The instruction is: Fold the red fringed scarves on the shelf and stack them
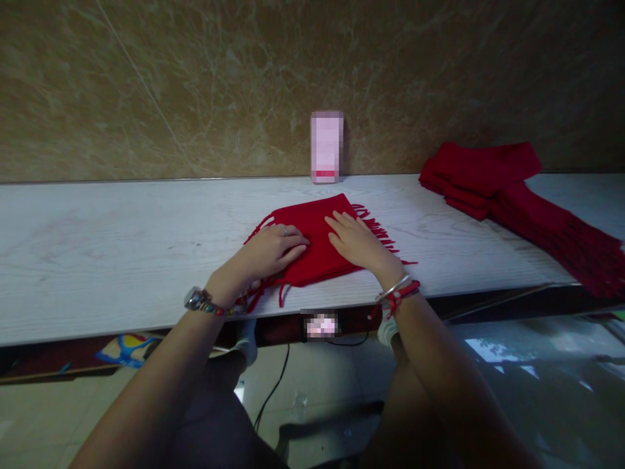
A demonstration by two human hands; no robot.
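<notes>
One folded red cloth (317,257), fringed, sits flat just in front of the pale pink upright object (326,144), which is blurred, so can't tell what it is. Cloth is layered into a compact, flat packet, main body looks fairly smooth; folding on this piece looks well along. Fringe (378,229) sticks out loose on both sides, strands uneven, so edges not tidy. Left hand (268,253) lies palm down on the packet, in front and left of the pink object, fingers close together and slightly bent, thumb a little apart; no pinch seen. Right hand (355,242) rests flat on the cloth, in front and slightly right of the pink object, fingers spread. Second red cloth (476,172), also fringed, lies well to the right of the pink object, loosely layered with a long tail trailing toward the near edge; clearly less squared up. All on a whitish wood-grain surface (122,247); marbled wall (195,85) behind the pink object. Dark cable (279,381) below, in front of it.
</notes>
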